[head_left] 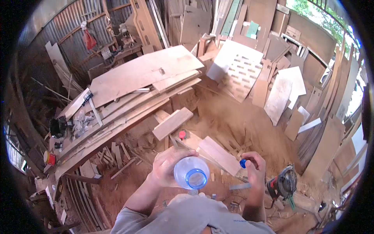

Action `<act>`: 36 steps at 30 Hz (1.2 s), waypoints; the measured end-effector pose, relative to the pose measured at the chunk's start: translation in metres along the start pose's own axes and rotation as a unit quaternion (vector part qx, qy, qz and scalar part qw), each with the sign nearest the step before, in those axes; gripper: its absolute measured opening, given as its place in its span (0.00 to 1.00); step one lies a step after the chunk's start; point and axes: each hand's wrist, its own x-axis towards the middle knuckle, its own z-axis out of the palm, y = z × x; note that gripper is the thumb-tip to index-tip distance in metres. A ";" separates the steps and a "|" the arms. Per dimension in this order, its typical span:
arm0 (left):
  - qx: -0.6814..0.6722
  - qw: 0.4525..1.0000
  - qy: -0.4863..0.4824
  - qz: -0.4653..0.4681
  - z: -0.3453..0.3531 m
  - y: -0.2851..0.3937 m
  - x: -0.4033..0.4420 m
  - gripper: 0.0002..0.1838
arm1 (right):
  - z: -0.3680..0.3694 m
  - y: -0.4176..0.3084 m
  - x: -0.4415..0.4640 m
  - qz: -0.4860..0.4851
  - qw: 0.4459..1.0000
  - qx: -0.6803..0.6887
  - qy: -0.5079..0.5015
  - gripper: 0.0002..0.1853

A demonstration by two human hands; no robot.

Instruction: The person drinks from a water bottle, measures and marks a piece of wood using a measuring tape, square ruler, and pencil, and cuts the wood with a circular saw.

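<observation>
A clear plastic bottle (pixel 191 173) with a blue-rimmed open mouth is in my left hand (pixel 165 167), its mouth turned up toward me. The fingers wrap round its far left side. To the right, my right hand (pixel 255 167) pinches a small blue cap (pixel 243 163) between thumb and fingers, apart from the bottle. Beyond the hands, a pale wooden board (pixel 219 155) lies at a slant, and a red-topped object (pixel 182 135) stands near another short board (pixel 172 123).
A red and black circular saw (pixel 282 186) sits at my right. Large sheets and planks (pixel 146 72) are stacked on a bench at the left. Cut panels (pixel 278 97) lean at the back right. Sawdust and wood scraps (pixel 119 154) cover the floor.
</observation>
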 end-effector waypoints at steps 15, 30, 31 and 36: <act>0.099 0.976 0.005 0.192 -0.043 0.071 0.080 0.27 | -0.004 -0.003 -0.010 -0.037 0.998 0.043 0.033 0.27; 0.200 0.924 -0.035 0.323 -0.072 0.164 0.141 0.25 | -0.007 0.002 -0.028 -0.044 0.995 0.087 -0.003 0.11; 0.200 0.920 -0.032 0.335 -0.072 0.168 0.144 0.25 | -0.009 0.008 -0.029 -0.057 0.996 0.074 0.001 0.11; 0.231 0.898 -0.038 0.371 -0.074 0.188 0.160 0.25 | -0.019 0.010 -0.035 -0.050 0.997 0.060 -0.026 0.11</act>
